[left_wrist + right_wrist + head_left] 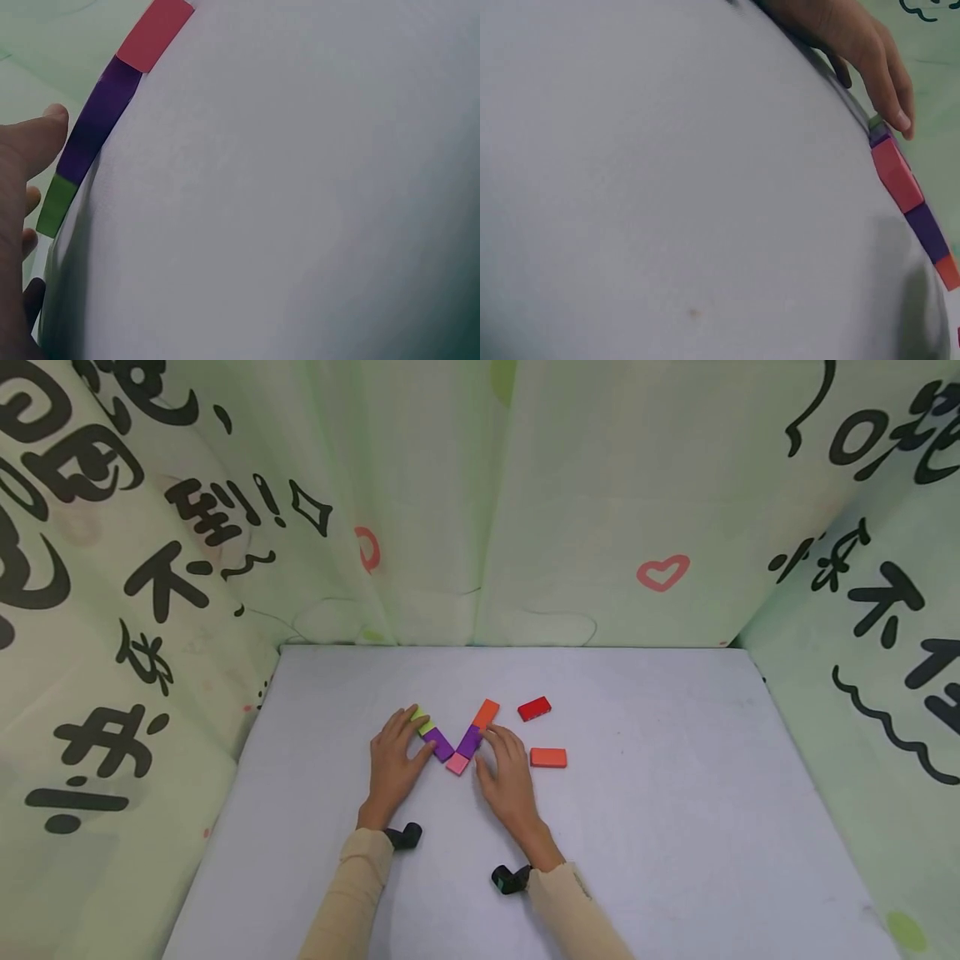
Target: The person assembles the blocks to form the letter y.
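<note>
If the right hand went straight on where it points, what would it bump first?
The right hand would probably meet the purple block right in front of it, near where that block meets an orange block. I can't tell whether they touch already.

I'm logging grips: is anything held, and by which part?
Cannot tell: left hand at green block and purple block, right hand beside another purple block.

The left hand partly hides the lime-green block, and the head view's near edge cuts off both beige sleeves.
</note>
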`<state>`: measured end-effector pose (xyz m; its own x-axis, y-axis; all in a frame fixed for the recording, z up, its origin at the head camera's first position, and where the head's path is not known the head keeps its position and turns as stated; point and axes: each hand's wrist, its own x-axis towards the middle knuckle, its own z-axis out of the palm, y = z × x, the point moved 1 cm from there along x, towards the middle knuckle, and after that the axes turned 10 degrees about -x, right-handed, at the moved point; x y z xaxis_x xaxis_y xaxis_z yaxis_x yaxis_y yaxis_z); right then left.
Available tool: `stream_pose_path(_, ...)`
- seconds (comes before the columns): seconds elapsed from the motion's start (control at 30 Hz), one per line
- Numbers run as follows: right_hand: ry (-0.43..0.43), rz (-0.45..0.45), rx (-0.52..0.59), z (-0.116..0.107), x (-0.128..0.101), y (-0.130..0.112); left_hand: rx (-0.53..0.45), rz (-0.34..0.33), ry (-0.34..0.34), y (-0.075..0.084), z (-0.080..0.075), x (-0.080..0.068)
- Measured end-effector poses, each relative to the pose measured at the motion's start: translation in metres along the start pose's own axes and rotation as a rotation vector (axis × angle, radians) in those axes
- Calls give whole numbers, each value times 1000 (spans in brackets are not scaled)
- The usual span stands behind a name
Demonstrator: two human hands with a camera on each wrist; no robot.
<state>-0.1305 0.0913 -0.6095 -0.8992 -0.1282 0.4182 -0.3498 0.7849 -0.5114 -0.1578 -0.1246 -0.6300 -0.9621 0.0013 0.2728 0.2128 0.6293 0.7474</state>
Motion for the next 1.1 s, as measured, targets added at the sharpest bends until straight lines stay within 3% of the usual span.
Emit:
stream_pose_path(0.2, 185, 116, -55, -13, -6, 5, -28, 1, 14, -2, 0, 2)
stream_pose_path(0.43, 299, 242, -114, -23, -13, 16, -48, -5, 14, -2, -1, 3)
stream_pose_path(0.77, 200, 448, -157, -28, -26, 29, -46, -4, 20, -4, 0, 3)
stream_pose_path(1.1, 172, 440, -186, -28, -28, 34, -70, 15, 39, -5, 0, 0)
